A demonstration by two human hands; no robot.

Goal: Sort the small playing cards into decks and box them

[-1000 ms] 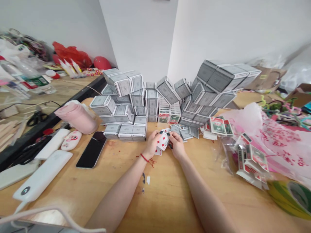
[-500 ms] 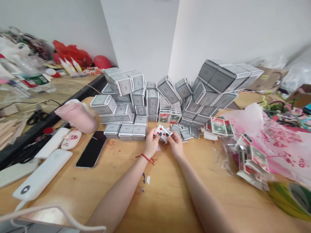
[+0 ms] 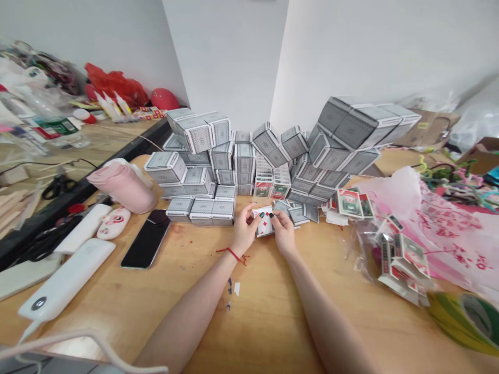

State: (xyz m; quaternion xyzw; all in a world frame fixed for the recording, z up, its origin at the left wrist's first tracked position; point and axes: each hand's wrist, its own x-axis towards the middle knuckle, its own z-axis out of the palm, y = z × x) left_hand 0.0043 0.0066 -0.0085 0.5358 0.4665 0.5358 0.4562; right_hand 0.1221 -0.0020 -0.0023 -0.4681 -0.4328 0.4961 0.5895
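Between my two hands are playing cards, with red diamonds facing up toward me. My left hand grips their left side, thumb on top, a red string bracelet at the wrist. On the right edge, my right hand pinches them with its thumb on the face. The fingers beneath the cards are partly hidden. Just beyond stand red and green card boxes in a gap among stacked grey blocks folded from cards. A few loose grey card pieces lie right of my right hand.
Tall card-block stacks lean at the right. Opened card boxes, pink plastic and a tape roll lie right. On the left are a phone, a white power bank and a pink roll.
The cards, tilted and fanned before, are now squared more upright between both hands. The white folded edge at my right fingers no longer shows. The block stacks stay as they were.
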